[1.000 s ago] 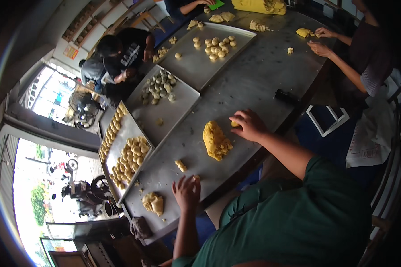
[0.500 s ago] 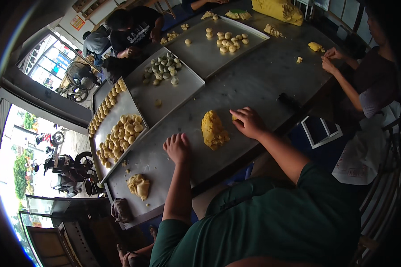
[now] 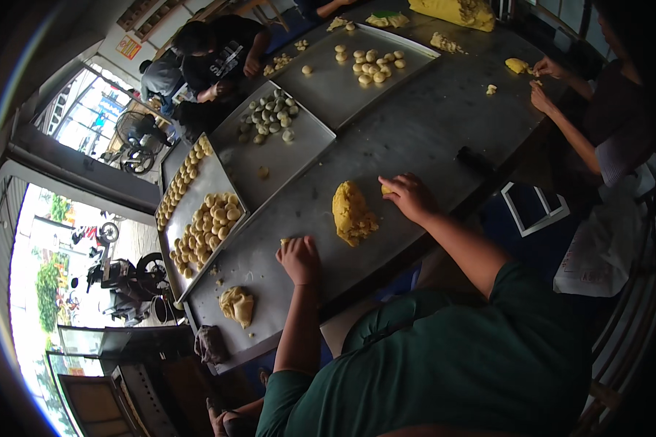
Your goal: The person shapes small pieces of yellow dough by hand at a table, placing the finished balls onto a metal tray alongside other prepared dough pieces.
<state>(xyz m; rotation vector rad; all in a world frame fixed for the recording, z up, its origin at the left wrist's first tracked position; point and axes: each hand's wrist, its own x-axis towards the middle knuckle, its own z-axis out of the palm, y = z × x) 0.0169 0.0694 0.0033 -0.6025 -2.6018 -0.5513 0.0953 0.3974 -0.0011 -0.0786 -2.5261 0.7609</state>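
My left hand [image 3: 299, 260] rests on the metal table with its fingers curled over a small pale dough piece [image 3: 285, 241], which peeks out at the fingertips. To the right, my right hand [image 3: 410, 199] is curled round a small yellow piece [image 3: 386, 190], mostly hidden under the fingers. Between the hands sits a large crumbly yellow lump [image 3: 352, 213], nearer the right hand and touched by neither. A smooth pale dough lump [image 3: 237, 306] lies left of my left forearm, with crumbs about it.
A tray [image 3: 242, 195] of round dough balls stands at the left; trays with greyish-green balls [image 3: 268, 116] and pale balls [image 3: 375, 67] lie beyond. A co-worker's hands [image 3: 543, 80] handle dough at right. Another person [image 3: 222, 58] works across the table. A dark cloth [image 3: 210, 344] lies at the near-left corner.
My left hand has drawn slightly nearer to me, and a dough piece now shows at its fingertips. My right hand stays nearly in place. The whole view has shifted a little.
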